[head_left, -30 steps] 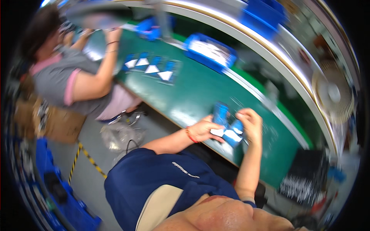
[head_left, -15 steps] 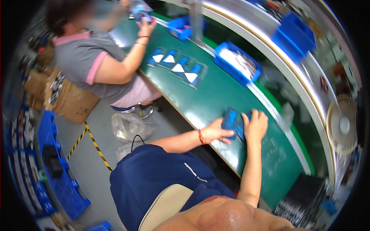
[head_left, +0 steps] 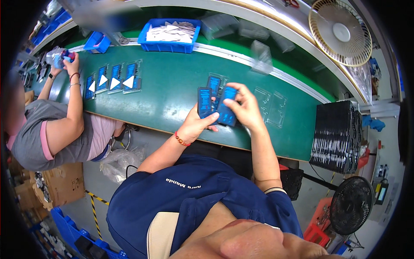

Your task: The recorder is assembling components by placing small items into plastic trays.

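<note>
My left hand (head_left: 194, 125) is closed on a flat blue card (head_left: 204, 98), its thumb pressed across the lower end. Close beside it, my right hand (head_left: 246, 108) grips another blue card (head_left: 228, 100) between thumb and fingers, tilted to the right. The two cards nearly meet at their lower ends, where more blue shows, but I cannot tell how many pieces are there. Just behind them a blue card in a clear plastic tray (head_left: 214, 82) lies on the green table (head_left: 164, 105). Right of my right hand lie clear empty trays (head_left: 276, 113).
Further left stand several clear trays with blue cards and white triangles (head_left: 129, 82). A blue bin of white pieces (head_left: 168, 39) and a small blue bin (head_left: 98, 43) line the back. A co-worker (head_left: 51, 125) sits at left. Black stacked trays (head_left: 336, 136) stand at right.
The view has swung round to the right. My right hand, earlier low over a blue piece at the table, now holds a blue card up beside the left hand's card.
</note>
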Available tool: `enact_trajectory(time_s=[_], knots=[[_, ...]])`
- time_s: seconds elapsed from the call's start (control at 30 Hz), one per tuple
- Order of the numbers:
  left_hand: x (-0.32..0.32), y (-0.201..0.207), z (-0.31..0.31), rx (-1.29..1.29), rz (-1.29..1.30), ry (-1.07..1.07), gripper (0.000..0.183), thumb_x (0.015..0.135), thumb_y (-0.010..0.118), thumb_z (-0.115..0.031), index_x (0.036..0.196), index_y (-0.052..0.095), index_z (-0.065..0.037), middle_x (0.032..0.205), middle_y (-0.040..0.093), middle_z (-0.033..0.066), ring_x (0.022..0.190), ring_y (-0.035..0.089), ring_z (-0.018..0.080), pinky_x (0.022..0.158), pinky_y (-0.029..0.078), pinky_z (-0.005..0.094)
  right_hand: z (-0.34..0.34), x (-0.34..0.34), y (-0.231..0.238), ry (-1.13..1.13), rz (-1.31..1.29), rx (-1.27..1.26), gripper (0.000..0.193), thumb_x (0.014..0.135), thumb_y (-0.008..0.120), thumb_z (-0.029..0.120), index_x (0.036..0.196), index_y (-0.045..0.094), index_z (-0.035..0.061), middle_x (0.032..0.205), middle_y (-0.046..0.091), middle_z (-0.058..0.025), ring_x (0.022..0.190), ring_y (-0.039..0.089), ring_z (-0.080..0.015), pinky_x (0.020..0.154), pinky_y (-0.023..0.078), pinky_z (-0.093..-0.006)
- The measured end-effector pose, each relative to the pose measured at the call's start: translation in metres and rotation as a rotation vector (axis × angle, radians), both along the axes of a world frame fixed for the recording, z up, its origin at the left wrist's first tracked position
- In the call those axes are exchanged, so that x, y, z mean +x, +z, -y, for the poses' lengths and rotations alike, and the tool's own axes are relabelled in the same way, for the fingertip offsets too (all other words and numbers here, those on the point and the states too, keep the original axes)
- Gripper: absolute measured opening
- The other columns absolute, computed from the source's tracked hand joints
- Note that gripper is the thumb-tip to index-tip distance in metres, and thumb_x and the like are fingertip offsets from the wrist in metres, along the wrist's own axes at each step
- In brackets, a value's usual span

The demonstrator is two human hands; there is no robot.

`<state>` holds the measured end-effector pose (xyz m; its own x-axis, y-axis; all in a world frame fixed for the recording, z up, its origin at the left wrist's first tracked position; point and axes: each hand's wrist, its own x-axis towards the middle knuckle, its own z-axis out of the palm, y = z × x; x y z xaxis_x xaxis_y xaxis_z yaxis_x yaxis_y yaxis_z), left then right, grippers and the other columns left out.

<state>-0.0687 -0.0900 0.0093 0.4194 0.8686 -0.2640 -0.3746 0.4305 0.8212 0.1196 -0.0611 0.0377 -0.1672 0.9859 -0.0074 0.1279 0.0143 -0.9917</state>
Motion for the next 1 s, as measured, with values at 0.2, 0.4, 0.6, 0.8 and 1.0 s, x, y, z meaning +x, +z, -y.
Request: enact_trajectory(time_s=[0.2, 0.4, 0.6, 0.8, 1.0], knots=[[-0.002, -0.006, 0.001, -0.142, 0.354, -0.1, 0.051, 0.096, 0.051, -0.013, 0.142, 0.029, -0.013, 0.129, 0.051, 0.0138, 0.116, 0.055, 0.0243, 0.094, 0.05, 0.0415, 0.008, 0.035, -0.016, -0.316, 0.745, 0.179, 0.046, 0.071, 0.077, 0.021, 0.112, 0.061, 0.0082, 0.075, 0.06, -0.0046, 0.077, 0.057, -0.0217, 0.08, 0.04, -0.0371], [0.007, -0.005, -0.001, -0.059, 0.183, -0.091, 0.048, 0.094, 0.054, -0.008, 0.138, 0.034, -0.01, 0.128, 0.051, 0.0116, 0.113, 0.057, 0.0226, 0.09, 0.054, 0.0401, 0.017, 0.02, -0.023, -0.418, 0.978, 0.496, 0.05, 0.069, 0.079, 0.034, 0.109, 0.063, 0.0081, 0.089, 0.057, -0.0059, 0.093, 0.052, -0.026, 0.087, 0.034, -0.0406], [0.03, -0.001, -0.003, 0.043, 0.041, -0.151, 0.051, 0.089, 0.061, -0.003, 0.134, 0.038, -0.009, 0.122, 0.055, 0.0089, 0.1, 0.062, 0.019, 0.073, 0.06, 0.0351, 0.028, 0.018, -0.014, -0.175, 0.072, 0.206, 0.046, 0.082, 0.066, 0.002, 0.126, 0.053, 0.0043, 0.072, 0.058, -0.0023, 0.066, 0.055, -0.0068, 0.062, 0.044, -0.0218], [0.026, 0.001, -0.007, -0.005, 0.025, -0.123, 0.061, 0.089, 0.06, -0.002, 0.141, 0.03, -0.01, 0.106, 0.062, 0.0148, 0.093, 0.064, 0.0216, 0.07, 0.058, 0.0333, 0.016, 0.086, -0.025, -0.603, 0.388, 0.061, 0.038, 0.077, 0.07, 0.006, 0.114, 0.061, 0.0084, 0.073, 0.058, -0.001, 0.071, 0.056, -0.0123, 0.074, 0.044, -0.0276], [0.028, 0.004, -0.008, 0.006, 0.012, -0.126, 0.06, 0.089, 0.06, -0.002, 0.141, 0.03, -0.009, 0.107, 0.061, 0.0148, 0.093, 0.064, 0.0215, 0.071, 0.058, 0.0343, 0.018, 0.082, -0.03, -0.571, 1.035, 0.29, 0.042, 0.072, 0.077, 0.026, 0.109, 0.064, 0.0119, 0.102, 0.057, -0.0082, 0.102, 0.051, -0.0265, 0.093, 0.032, -0.0419]])
